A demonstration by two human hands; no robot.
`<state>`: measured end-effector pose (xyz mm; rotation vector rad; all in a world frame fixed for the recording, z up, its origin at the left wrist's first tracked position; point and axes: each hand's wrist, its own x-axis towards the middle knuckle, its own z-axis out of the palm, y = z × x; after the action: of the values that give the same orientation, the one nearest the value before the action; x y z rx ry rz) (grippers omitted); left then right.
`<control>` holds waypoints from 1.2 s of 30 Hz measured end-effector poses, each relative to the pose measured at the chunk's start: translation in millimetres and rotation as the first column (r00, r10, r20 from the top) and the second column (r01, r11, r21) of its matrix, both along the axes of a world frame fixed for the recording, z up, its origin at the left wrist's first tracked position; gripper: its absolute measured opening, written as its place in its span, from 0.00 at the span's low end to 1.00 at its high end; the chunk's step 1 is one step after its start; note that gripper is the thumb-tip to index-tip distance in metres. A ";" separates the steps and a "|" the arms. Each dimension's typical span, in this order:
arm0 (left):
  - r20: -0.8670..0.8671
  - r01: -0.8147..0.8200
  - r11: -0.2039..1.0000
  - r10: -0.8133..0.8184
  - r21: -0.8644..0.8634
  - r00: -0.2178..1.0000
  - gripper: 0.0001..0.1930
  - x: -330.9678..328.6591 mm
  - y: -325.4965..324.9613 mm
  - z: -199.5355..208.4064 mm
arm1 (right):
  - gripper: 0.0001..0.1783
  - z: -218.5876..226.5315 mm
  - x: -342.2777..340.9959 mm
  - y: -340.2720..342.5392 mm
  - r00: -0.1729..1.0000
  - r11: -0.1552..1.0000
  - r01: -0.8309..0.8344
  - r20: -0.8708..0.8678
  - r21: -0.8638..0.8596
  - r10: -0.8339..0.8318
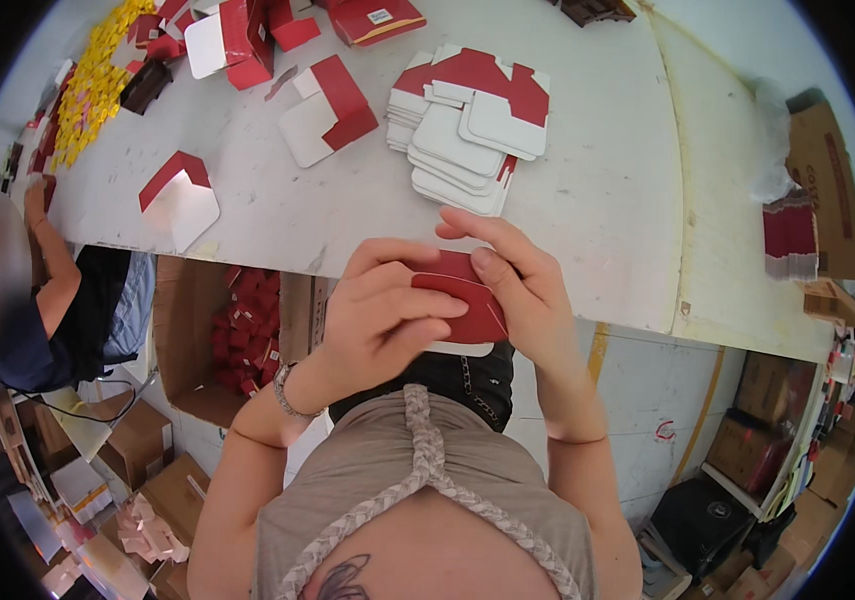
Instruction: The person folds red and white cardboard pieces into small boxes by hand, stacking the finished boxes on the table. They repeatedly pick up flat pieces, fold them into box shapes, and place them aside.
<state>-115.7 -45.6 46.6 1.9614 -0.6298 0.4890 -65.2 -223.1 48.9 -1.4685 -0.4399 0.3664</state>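
Just past the table's front edge, a small red cardboard box (476,318) with a white flap is held between my two hands in front of my body. My left hand (388,305) grips its left side, with the fingers lying across the red face. My right hand (523,285) holds the upper right corner, thumb on the top edge and index finger raised. Beyond my hands lies a stack of flat red-and-white box blanks (458,140). Partly folded boxes, one red and white (333,110) and another (183,195), rest to the left of the stack.
Yellow wrapped pieces (103,75) heap at the table's far left, near more red boxes (248,40). Below the table edge, a carton (183,340) holds many small red boxes. A co-worker's arm (56,265) reaches in at left. Red bundled cardboard (790,235) stands at right.
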 end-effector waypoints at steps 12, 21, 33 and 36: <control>0.135 -0.110 0.986 0.093 0.123 0.986 0.20 0.4 -8.8 -0.3 | 0.17 5.9 8.2 -0.3 0.990 1.000 -0.019 -0.141 -0.007 0.018; 0.069 -0.093 0.949 0.119 -0.302 0.991 0.21 16.2 11.1 12.8 | 0.14 -6.3 -54.3 12.4 0.935 0.973 0.136 0.348 -0.187 -0.064; 0.233 -0.228 0.951 0.178 0.209 0.956 0.22 -14.3 -3.5 32.3 | 0.26 -25.1 -56.9 6.2 0.996 0.992 0.038 -0.083 0.121 -0.028; 0.183 -0.323 0.920 0.286 0.223 0.941 0.19 -14.9 -2.0 23.5 | 0.14 -19.5 -54.2 13.0 0.977 0.977 0.186 -0.122 0.108 -0.173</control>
<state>-130.6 -47.6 70.1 2.2953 -0.4940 0.7855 -119.4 -210.1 29.4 -1.3520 -0.2326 0.2717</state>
